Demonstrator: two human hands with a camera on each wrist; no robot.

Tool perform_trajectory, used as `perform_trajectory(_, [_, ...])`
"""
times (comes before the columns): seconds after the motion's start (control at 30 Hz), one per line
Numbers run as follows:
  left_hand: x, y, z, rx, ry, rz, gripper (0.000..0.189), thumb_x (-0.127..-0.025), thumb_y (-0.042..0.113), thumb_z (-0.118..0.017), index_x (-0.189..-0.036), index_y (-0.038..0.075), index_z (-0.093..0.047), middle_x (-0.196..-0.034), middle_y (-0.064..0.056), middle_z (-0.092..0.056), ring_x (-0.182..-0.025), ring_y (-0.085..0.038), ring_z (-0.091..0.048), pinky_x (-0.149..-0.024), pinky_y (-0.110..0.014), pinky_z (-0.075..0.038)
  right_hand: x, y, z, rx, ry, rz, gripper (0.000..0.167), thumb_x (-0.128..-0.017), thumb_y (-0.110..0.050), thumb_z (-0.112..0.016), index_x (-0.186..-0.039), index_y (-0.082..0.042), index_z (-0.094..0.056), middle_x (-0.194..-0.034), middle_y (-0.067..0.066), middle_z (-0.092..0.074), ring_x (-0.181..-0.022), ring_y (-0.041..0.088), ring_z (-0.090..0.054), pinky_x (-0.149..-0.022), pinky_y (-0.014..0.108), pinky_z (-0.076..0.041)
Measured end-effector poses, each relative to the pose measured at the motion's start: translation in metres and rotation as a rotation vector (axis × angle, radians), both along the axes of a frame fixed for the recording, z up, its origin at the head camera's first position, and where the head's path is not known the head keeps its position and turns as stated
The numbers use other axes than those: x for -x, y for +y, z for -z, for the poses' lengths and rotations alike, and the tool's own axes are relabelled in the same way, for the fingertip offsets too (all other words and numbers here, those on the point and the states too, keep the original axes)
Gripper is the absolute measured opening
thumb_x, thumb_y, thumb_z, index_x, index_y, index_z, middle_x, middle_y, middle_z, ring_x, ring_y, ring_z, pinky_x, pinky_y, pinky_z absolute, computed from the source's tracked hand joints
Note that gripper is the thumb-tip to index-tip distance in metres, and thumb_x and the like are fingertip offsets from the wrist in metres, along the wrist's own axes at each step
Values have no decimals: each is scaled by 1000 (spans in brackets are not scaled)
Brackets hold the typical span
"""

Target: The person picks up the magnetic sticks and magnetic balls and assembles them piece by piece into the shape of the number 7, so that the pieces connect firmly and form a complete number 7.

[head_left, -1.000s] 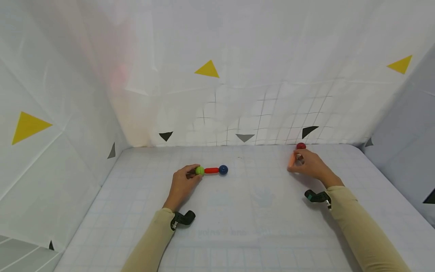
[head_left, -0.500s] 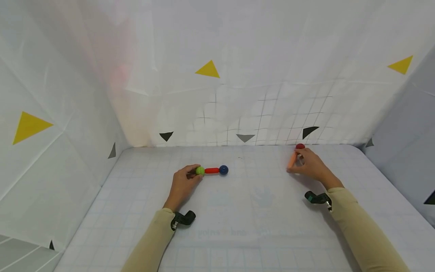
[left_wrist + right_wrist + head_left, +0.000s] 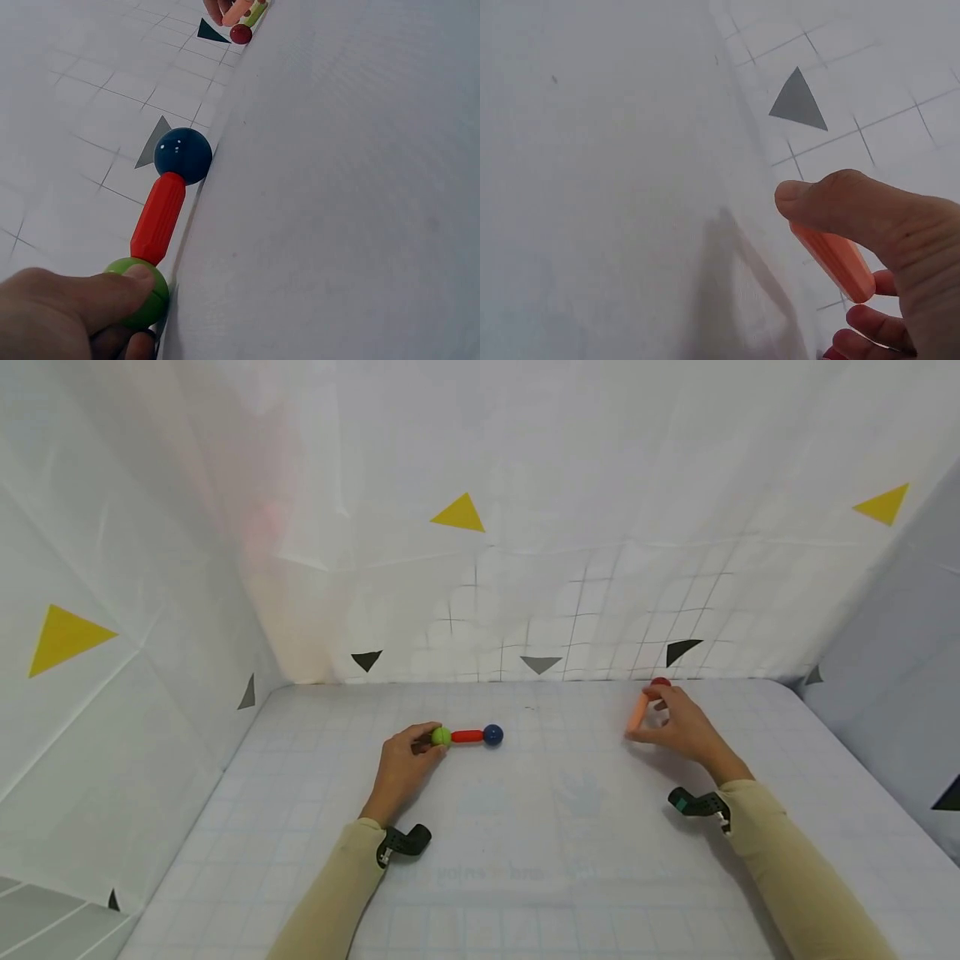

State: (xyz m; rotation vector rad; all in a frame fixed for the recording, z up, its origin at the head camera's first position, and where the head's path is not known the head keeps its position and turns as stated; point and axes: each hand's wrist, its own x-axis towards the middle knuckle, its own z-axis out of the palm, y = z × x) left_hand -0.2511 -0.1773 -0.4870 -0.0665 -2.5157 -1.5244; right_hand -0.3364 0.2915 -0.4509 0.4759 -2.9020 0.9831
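**Ribbed orange plastic-looking rod (image 3: 637,712) shifts slightly left in the right grip (image 3: 686,727)**

Since the earlier frames, the right hand and its rod have edged left, and the glossy red ball (image 3: 241,34) by the fingers has shifted along with them. The left grip (image 3: 401,768) has stayed put.

The step in hand looks like bringing the right-hand piece over while the left steadies the other; the next move would seem to call for a firm pinch and some care in lining up.

The right grip is closed on the rod, thumb at one end, fingers towards the other, near the far edge of the white surface (image 3: 525,810). A lime-green piece (image 3: 256,13) shows beside the rod in the left wrist view; whether these parts join cannot be told. The left grip pinches a glossy lime-green ball (image 3: 442,737), from which a faceted red rod (image 3: 467,736) runs to a shiny dark-blue ball (image 3: 492,735).
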Motion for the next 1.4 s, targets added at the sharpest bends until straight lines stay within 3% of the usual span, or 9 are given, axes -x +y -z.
perform_trajectory(0.4, [1,0,0,-1,9,9,41,-94,10,-80,-134,11,-71,-122,-5,-70,-106,-21,-66,-93,-37,-56,-8,-13,-8,42,55,-11,92,-81,-32,-93,-146,8,-43,-136,24,-50,-120,44,-53,-92,59,-52])
perform_trajectory(0.63, [1,-1,2,2,21,14,42,-94,10,-80,-134,12,-71,-123,-5,-70,-106,-20,-67,-93,-37,-56,-15,-22,-11,62,115,-16,94,-82,-39,-91,-149,5,-43,-136,22,-51,-117,41,-54,-91,58,-53])
perform_trajectory(0.87, [1,-1,1,8,33,29,42,-94,10,-80,-135,13,-71,-124,-4,-70,-106,-20,-67,-93,-37,-56,-20,-34,-17,81,159,-42,86,-81,-36,-92,-143,4,-49,-133,19,-54,-117,39,-54,-87,55,-55])
perform_trajectory(1.2, [0,-1,0,58,26,45,45,-96,12,-78,-139,13,-68,-125,-4,-69,-108,-20,-65,-96,-37,-54,-30,-52,-19,113,191,-106,82,-80,-30,-94,-142,2,-51,-132,14,-56,-114,34,-56,-83,54,-57])
perform_trajectory(1.4, [0,0,0,48,21,37,44,-95,11,-79,-138,12,-69,-125,-5,-70,-107,-21,-66,-95,-38,-55,-38,-66,-16,141,159,-143,82,-79,-32,-95,-142,-1,-53,-133,11,-57,-116,36,-55,-86,56,-57])
